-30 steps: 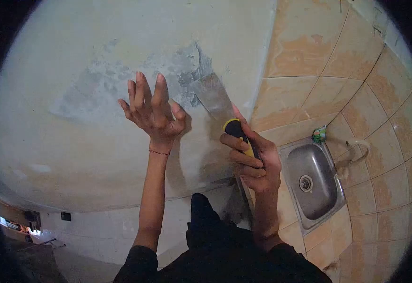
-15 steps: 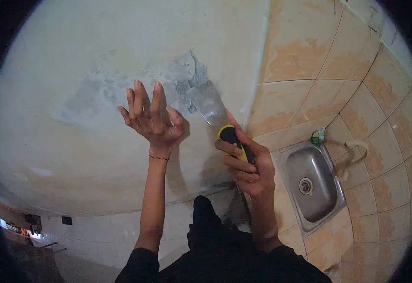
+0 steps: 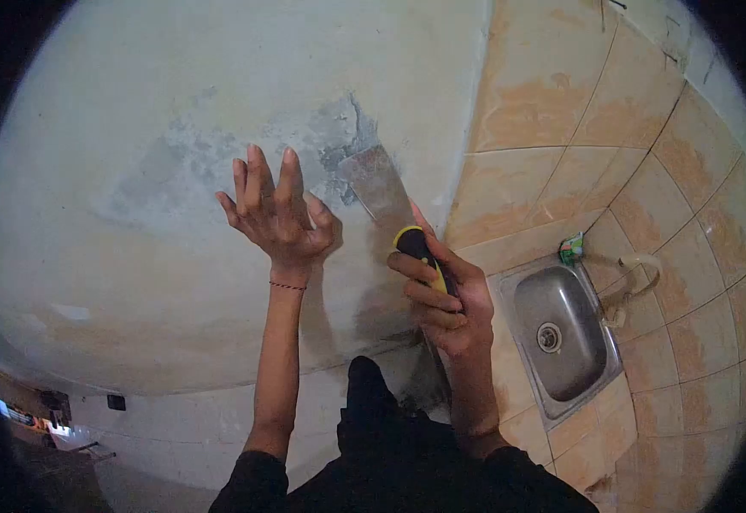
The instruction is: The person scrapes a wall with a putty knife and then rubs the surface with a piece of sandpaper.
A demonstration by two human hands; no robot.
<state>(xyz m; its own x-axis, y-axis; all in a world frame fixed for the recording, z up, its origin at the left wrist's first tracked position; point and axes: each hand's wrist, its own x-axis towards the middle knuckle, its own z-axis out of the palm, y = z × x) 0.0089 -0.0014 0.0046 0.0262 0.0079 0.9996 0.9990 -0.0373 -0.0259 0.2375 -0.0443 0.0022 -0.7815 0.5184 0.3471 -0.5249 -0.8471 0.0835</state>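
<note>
My right hand (image 3: 452, 295) is wrapped round the black and yellow handle of a putty knife (image 3: 377, 181). Its wide metal blade points up and left, with the front edge at the grey, flaking patch (image 3: 339, 154) on the pale wall (image 3: 176, 291). Left of the blade, my left hand (image 3: 281, 214) is raised against the wall with its fingers apart and nothing in it. A thin cord bracelet circles that wrist. The bare grey area spreads out behind and left of these fingers. A crack runs upward from the blade's edge.
A steel sink (image 3: 561, 333) is set in a tiled counter at the right, with a small green packet (image 3: 571, 248) at its back corner. Beside it a pale tap (image 3: 638, 272) sticks out from the tiled wall (image 3: 552, 94). The plain wall ends at the tile edge.
The view has shifted very slightly. Both hands and the putty knife keep nearly the same place on the wall; the blade looks a little differently tilted.
</note>
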